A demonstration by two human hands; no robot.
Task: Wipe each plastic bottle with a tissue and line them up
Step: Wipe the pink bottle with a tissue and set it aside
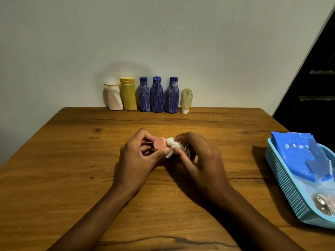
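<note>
Under my forearms the wooden table (72, 160) fills the lower view, its far edge against a pale wall (163, 33). At the right edge sits a light blue perforated basket (282, 180), holding a crumpled blue plastic pack (304, 156) and, at its near end, something shiny that I cannot make out. A dark shape (315, 87) rises beyond it in the right corner.

Along the far edge stand six bottles in a line, all upright and close together: a white and pink bottle (114, 98) at the left, a yellow tube (129, 95) standing on its cap, three blue streaked bottles (157, 96), then a small cream bottle (186, 101) resting on its white cap at the right end. Nothing lies between that row and my hands.

Above the middle of the table, my left hand (136, 160) grips a small pink bottle (160, 143), fingers and thumb curled round its sides, its round flat end turned up toward me; most of its body is hidden behind my fingers. My right hand (199, 160) pinches a crumpled white tissue (173, 145), fingers folded round it, and the tissue touches the pink bottle's right side just above my left thumb
</note>
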